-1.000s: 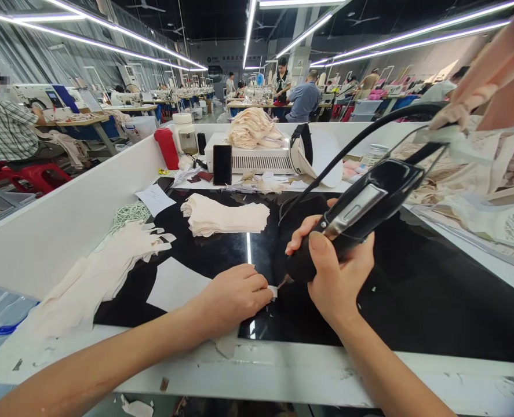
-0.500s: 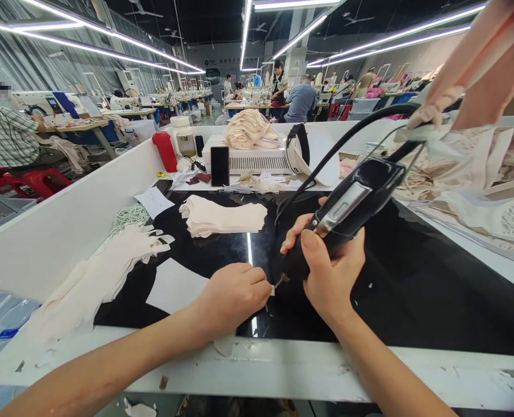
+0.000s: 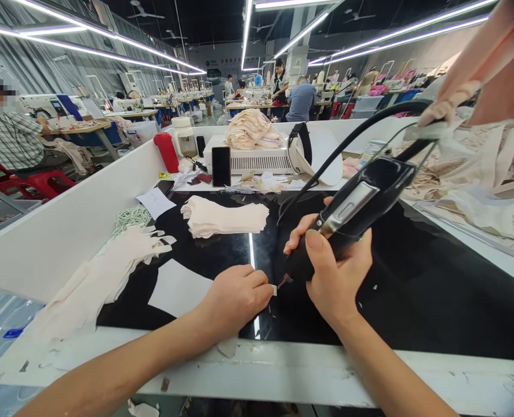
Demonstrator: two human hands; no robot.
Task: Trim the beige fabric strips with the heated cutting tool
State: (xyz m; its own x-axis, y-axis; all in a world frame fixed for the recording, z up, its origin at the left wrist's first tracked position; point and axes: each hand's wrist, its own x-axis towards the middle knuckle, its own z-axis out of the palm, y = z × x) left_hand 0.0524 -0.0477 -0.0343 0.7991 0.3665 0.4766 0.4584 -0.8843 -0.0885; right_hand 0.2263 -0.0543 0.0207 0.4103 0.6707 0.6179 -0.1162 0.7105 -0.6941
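My right hand is wrapped round a black corded handheld tool with a metal plate on its side, held tilted over the black tabletop. My left hand is closed low over the black surface, left of the tool; a small white scrap shows at its fingertips, and the rest of what it grips is hidden. A white sheet lies left of that hand, partly behind it. Farther back lies a stack of pale fabric pieces.
Pale fabric strips lie at the left beside green cord. At the back stand a phone, a red bottle and a white box. Fabric is heaped at the right. Other people sit or stand beyond.
The whole view has shifted slightly, so everything appears a little farther right. Both hands keep nearly the same pose, and the tool remains in my right hand.
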